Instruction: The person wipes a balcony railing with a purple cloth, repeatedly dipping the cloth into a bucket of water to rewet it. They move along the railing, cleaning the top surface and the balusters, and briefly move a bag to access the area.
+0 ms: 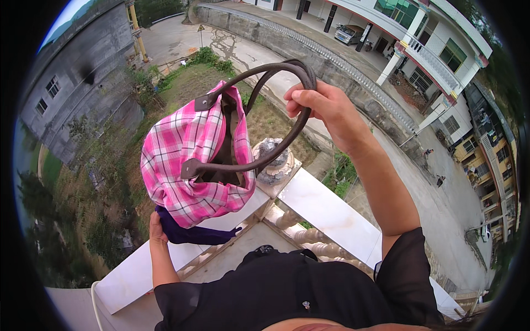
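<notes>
My right hand (316, 103) grips the dark brown handles of a pink plaid bag (186, 140) and holds them up. The bag hangs tilted over the corner of a balcony railing, its mouth partly open toward the right, with a dark lining inside. Below the bag, my left hand (158, 227) holds a dark purple cloth (190, 231) that lies against the bag's underside. Most of the left hand's fingers are hidden behind the cloth.
White tiled railing tops (327, 211) meet at a corner post with a round stone finial (271, 161). Stone balusters (310, 237) stand under the right rail. A pale cable (95, 304) is at lower left. Beyond the railing are a yard, road and buildings far below.
</notes>
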Motion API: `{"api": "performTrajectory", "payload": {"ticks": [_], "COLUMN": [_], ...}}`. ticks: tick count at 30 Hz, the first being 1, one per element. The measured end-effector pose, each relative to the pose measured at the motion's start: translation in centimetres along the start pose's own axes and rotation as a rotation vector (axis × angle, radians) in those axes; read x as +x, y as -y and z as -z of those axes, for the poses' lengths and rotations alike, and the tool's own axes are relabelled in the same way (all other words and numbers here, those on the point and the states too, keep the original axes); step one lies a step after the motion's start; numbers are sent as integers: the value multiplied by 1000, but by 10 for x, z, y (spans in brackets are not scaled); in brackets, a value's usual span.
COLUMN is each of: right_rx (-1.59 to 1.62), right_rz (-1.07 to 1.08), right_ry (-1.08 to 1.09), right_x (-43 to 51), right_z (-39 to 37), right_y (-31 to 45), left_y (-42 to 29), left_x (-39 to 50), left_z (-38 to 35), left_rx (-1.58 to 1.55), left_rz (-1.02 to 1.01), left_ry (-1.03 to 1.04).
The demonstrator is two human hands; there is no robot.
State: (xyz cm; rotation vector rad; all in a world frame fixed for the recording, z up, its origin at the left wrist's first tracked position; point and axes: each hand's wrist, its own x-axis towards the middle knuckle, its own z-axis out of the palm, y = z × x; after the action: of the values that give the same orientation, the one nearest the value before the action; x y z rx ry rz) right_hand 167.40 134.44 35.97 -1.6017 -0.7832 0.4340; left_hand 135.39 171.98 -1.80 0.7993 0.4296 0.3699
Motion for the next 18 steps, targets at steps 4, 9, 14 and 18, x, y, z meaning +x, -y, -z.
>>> {"api": "performTrajectory", "payload": {"ticks": [4, 9, 14, 18], "right_rx": [-32, 145, 309, 459], "right_rz": [-249, -346, -319, -335], "right_ry": [29, 50, 3, -51], "right_x": [-17, -26, -42, -54], "right_z": [11, 25, 40, 42], "right_y": [-53, -104, -150, -197], "left_y": [-35, -48, -38, -41], "left_x": [5, 10, 9, 13], "left_z": [-50, -72, -68, -64], "left_rx": [229, 351, 311, 333], "left_rz": [-36, -63, -135, -125], "left_ry": [-177, -300, -317, -327]}}
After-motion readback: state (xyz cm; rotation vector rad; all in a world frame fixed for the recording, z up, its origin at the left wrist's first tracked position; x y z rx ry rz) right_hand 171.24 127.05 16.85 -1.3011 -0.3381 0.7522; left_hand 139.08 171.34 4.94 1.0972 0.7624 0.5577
